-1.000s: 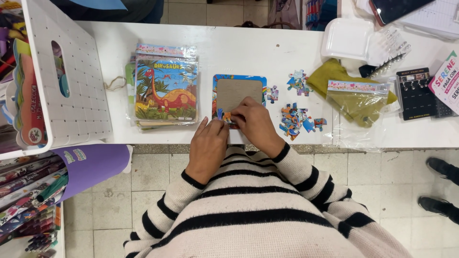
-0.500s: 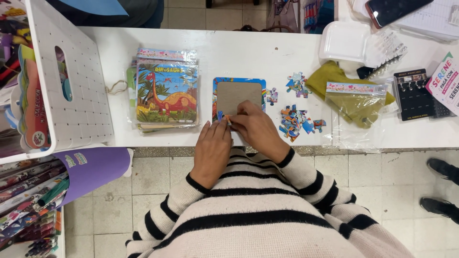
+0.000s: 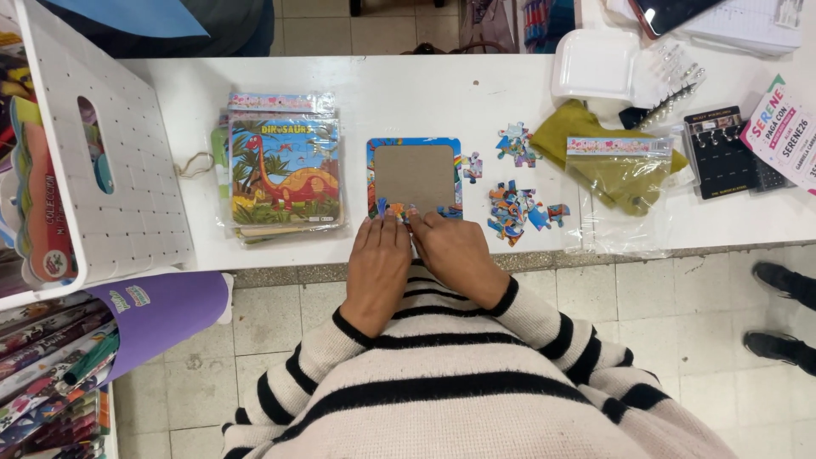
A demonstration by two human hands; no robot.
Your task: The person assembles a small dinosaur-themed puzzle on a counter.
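A small puzzle tray (image 3: 415, 174) with a blue frame and bare brown cardboard middle lies on the white table (image 3: 408, 93). A few pieces sit along its near edge. My left hand (image 3: 378, 255) and my right hand (image 3: 452, 248) rest side by side at that near edge, fingertips pressing on the pieces there. Loose puzzle pieces (image 3: 514, 208) lie in a heap to the right of the tray, with a smaller cluster (image 3: 516, 144) farther back. Striped sleeves cover both my arms.
A stack of bagged dinosaur puzzles (image 3: 285, 170) sits left of the tray. A white perforated basket (image 3: 110, 161) stands at far left. An olive cloth with a plastic bag (image 3: 616, 161), a white container (image 3: 595, 64) and a black card of earrings (image 3: 722, 149) lie right. Someone's shoes (image 3: 778, 280) show on the floor.
My left hand has moved up from the table edge to the tray's near edge, beside my right hand. The right hand shifted slightly left along the same edge.
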